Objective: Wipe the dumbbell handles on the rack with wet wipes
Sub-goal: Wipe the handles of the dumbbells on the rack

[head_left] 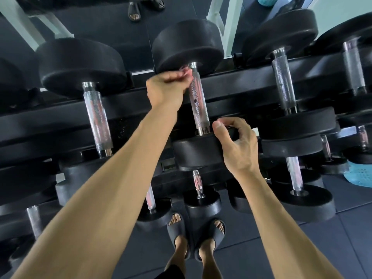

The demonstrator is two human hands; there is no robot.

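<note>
More dumbbells (94,101) sit on both sides on the rack (241,81). My left hand (168,89) curls by the middle handle (198,101); what it holds is blurry. My right hand (237,143) grips the near weight (195,152).

A turquoise perforated basket (360,174) is seen on the dark floor mats (332,248) at the right edge. Black slide sandals (179,234) are worn on the feet at the bottom centre.

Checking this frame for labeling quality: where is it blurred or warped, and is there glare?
Head view: left hand is motion-blurred at its fingertips by the dumbbell handle; right hand on the near weight head is sharp; wide-angle bending curves the rack; pinkish reflections streak the knurled handles.
</note>
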